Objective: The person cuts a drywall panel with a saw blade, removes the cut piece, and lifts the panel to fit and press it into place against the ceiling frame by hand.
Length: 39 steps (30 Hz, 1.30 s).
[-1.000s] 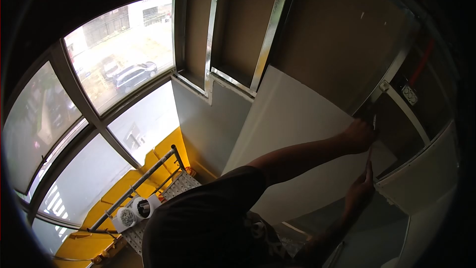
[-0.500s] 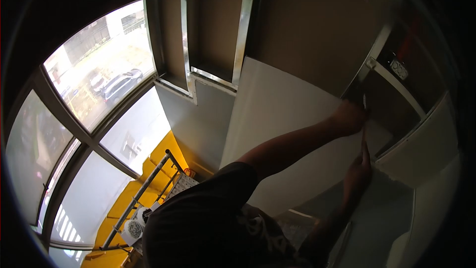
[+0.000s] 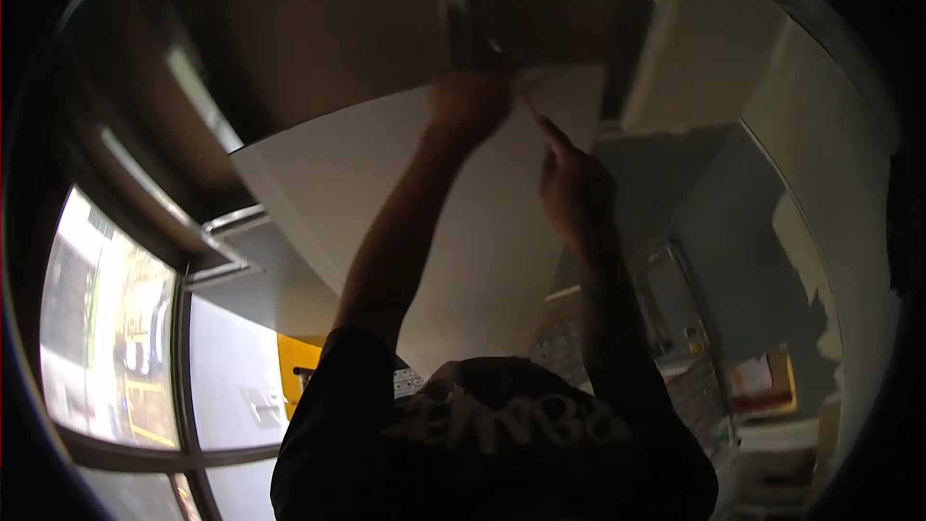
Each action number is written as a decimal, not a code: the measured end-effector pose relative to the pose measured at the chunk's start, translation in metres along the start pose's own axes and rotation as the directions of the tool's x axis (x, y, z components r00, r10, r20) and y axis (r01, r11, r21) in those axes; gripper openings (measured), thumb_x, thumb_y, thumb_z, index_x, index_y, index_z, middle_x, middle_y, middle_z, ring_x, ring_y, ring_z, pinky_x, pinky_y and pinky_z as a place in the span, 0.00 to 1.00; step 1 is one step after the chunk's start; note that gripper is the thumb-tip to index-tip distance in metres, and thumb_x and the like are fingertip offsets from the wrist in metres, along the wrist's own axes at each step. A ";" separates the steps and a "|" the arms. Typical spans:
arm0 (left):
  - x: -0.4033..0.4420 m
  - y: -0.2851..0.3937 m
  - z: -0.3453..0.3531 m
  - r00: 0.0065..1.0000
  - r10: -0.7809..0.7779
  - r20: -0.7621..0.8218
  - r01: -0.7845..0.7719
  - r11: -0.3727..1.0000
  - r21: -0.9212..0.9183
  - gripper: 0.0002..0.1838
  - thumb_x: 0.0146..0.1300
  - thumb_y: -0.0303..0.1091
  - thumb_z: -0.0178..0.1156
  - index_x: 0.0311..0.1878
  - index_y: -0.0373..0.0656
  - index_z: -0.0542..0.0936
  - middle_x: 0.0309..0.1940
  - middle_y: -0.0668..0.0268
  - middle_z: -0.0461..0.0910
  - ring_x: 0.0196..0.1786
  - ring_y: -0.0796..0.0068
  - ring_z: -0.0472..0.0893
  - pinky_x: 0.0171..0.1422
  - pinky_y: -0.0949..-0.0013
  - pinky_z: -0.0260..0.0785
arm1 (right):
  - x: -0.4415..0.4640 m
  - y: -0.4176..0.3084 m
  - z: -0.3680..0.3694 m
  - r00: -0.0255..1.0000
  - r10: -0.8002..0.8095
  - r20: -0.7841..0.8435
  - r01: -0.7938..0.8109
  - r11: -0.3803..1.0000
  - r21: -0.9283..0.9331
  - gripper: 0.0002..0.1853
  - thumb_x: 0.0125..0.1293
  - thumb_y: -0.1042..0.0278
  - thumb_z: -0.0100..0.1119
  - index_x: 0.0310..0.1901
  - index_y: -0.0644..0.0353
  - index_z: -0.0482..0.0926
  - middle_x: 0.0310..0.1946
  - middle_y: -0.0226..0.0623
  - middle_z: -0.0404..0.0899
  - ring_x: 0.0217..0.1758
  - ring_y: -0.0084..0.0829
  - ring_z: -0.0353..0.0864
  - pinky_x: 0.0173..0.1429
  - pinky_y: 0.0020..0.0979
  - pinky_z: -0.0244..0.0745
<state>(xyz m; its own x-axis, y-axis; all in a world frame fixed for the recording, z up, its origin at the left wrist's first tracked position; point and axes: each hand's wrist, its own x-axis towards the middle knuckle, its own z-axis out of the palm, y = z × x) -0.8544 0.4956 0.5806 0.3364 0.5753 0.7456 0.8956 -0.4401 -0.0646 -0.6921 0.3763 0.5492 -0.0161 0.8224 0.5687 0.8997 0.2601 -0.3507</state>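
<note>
A large white board (image 3: pixel 386 193), like a sheet of plasterboard, spans the middle of the view, with both arms raised in front of it. My left hand (image 3: pixel 471 108) is closed at the board's upper edge. A small pale tip shows just above that fist, but what the fingers hold is too dark and blurred to name. Lower and to the right, my right hand (image 3: pixel 579 188) is closed around a thin pencil-like stick (image 3: pixel 532 108). The stick points up and left toward my left hand, close to the board's surface.
Metal framing (image 3: pixel 453 0) and brown panels lie above the board. A window (image 3: pixel 111 328) is at the left. Grey wall (image 3: pixel 714 203) with a ragged pale edge stands at right. Scaffold planks (image 3: pixel 690 391) and a reddish-brown item (image 3: pixel 757 381) are lower right.
The view has swung to the right, so the window and board shift left in frame. Both hands remain near the board's edge; the right hand now appears farther from the left.
</note>
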 end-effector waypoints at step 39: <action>0.008 0.013 -0.017 0.989 -0.101 0.108 0.122 0.972 -0.202 0.11 0.63 0.39 0.60 0.41 0.42 0.85 0.37 0.52 0.85 0.43 0.52 0.87 0.47 0.47 0.76 | -0.018 0.009 0.008 0.982 -0.090 -0.165 0.122 0.972 0.200 0.21 0.77 0.73 0.47 0.68 0.50 0.72 0.57 0.48 0.82 0.57 0.50 0.84 0.55 0.44 0.81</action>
<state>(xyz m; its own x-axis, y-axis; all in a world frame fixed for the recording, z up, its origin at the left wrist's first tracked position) -0.8447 0.4827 0.5975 0.2732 0.6881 0.6722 0.8528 -0.4966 0.1617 -0.6870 0.3683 0.5301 -0.0242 0.7007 0.7131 0.7853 0.4547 -0.4202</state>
